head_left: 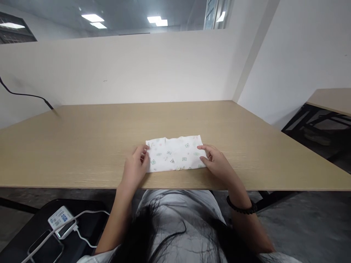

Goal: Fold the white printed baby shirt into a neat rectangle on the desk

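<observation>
The left hand (136,164), loosely curled, meets one end of a flat, white, rectangular printed cloth (175,155); whether it pinches fabric I cannot tell. The right hand (218,163), thumb and forefinger parted, touches the opposite end. The cloth's long axis spans between them, near the pale wood-grain table's (109,128) front edge, with room beyond and sideways.
</observation>
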